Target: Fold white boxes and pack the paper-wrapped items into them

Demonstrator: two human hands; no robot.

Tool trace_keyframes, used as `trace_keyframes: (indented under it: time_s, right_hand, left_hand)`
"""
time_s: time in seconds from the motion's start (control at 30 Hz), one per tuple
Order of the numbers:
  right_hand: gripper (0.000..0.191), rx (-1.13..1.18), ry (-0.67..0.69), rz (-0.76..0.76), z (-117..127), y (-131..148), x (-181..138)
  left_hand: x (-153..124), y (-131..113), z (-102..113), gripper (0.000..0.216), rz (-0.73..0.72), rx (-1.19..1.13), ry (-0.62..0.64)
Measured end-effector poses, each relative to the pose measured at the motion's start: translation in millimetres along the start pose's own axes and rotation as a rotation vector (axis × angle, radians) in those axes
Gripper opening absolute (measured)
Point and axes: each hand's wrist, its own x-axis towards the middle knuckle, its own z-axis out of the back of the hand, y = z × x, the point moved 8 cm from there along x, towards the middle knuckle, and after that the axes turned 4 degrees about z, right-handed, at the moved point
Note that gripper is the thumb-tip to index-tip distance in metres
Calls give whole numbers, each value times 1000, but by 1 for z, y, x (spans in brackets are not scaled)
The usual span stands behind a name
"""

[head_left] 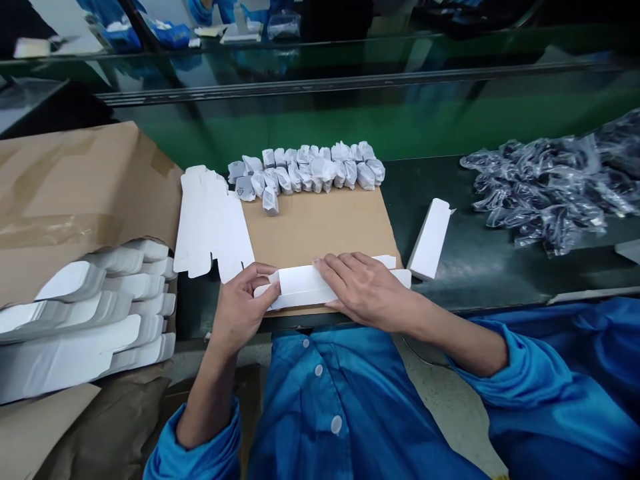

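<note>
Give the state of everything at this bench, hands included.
Held carton: partly folded, end flaps open
Left hand: gripping carton's left end
Right hand: laid across carton's right part
Second carton: folded into box shape
Loose blanks: flat, unfolded
Brown box: open, white blanks inside
Small pieces: wrapped, in rows
Clear bags: heaped
Cardboard sheet: flat

On the right, a big messy heap of shiny see-through bags (555, 190) with dark things inside. On the left, a large brown box (75, 183) with tape (55, 230) on it. Behind, a long green wall (300, 127). Past that, a blurry white bottle (241, 19).
</note>
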Motion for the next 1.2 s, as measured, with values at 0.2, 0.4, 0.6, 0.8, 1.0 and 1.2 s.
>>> trace_keyframes:
  time_s: [0.2, 0.4, 0.6, 0.8, 1.0, 1.2]
  right_hand:
    - [47, -6, 29, -23, 5, -3, 2]
    - [48, 68, -14, -31, 6, -7, -3]
    - [37, 31, -15, -8, 4, -3, -12]
    - [47, 20, -190, -528, 10, -59, -21]
    - [55, 337, -177, -350, -5, 0, 3]
    - [49, 941, -315, -416, 14, -24, 3]
  left_hand:
    - [4, -6, 5, 23, -42, 28, -71]
    - [6, -14, -10, 25, -4, 18, 115]
    - [12, -12, -1, 7, -67, 63, -15]
    - [-26, -42, 8, 41, -374, -230, -345]
    - [-28, -41, -52, 88, -381, -125, -321]
    - [-17, -44, -37, 62, -443, 84, -289]
